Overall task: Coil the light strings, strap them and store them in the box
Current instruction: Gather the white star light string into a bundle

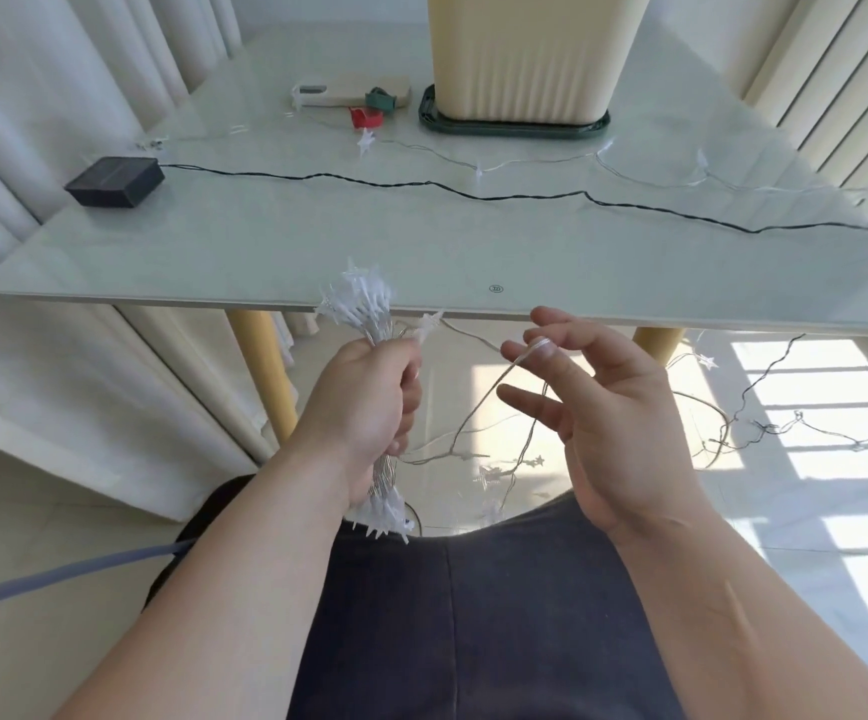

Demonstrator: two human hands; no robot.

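My left hand (369, 407) grips a coiled bundle of the white star light string (356, 304), with star ends sticking out above and below the fist, just in front of the table's near edge. My right hand (593, 402) is held beside it with fingers spread, and the loose clear wire (478, 402) runs over its fingertips and down towards the floor. More of the clear star string (478, 171) lies across the glass table (265, 252). A second, dark string (421, 183) runs from a black battery box (114, 181) across the table. The cream storage box (525, 54) stands at the back.
A dark green lid (512, 126) lies under the cream box. Red (366, 118) and green (382, 98) straps lie by a flat cardboard pack (353, 89). Loose wire trails over the sunlit floor (785, 428) on the right. Curtains hang left and right.
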